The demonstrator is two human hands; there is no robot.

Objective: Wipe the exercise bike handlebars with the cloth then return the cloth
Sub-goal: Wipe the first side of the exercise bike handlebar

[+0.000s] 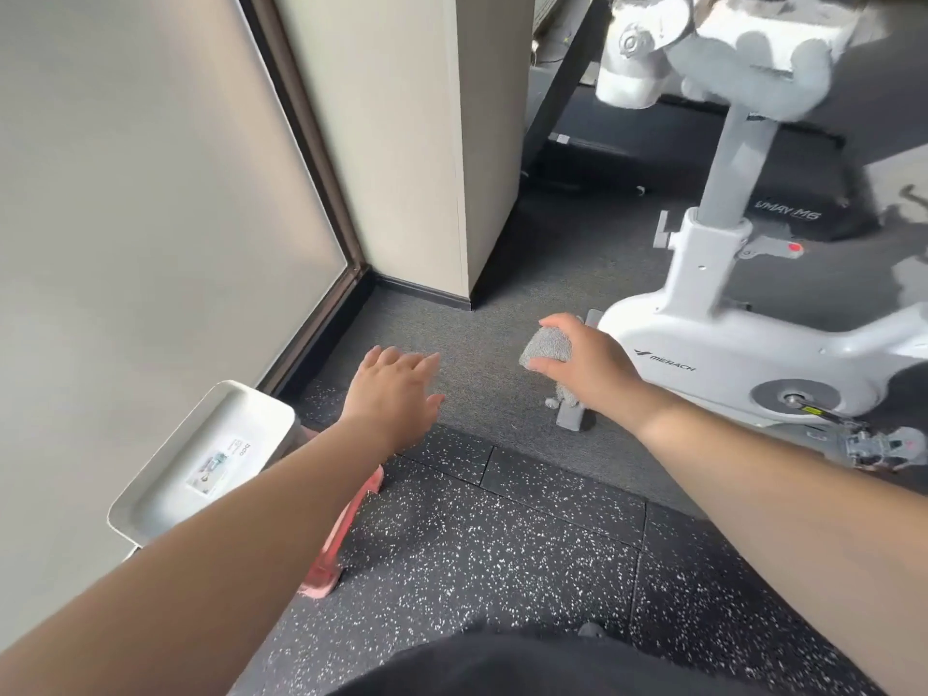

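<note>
One white tray [165,474] left, treadmill [783,213] behind bike [713,354]

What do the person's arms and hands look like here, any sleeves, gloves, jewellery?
Both forearms are bare as far as the frame shows, no sleeves in view. Left hand and right hand have no gloves; no watch, bracelet or ring is visible. Dark clothing shows at the bottom edge.

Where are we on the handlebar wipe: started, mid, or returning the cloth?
Done: the grey cloth is picked up, bunched in the right hand. In hand: it is held low by the bike's base; the left hand is open and empty. Whether the handlebars at top right have been wiped cannot be told. Left: returning the cloth.
</note>
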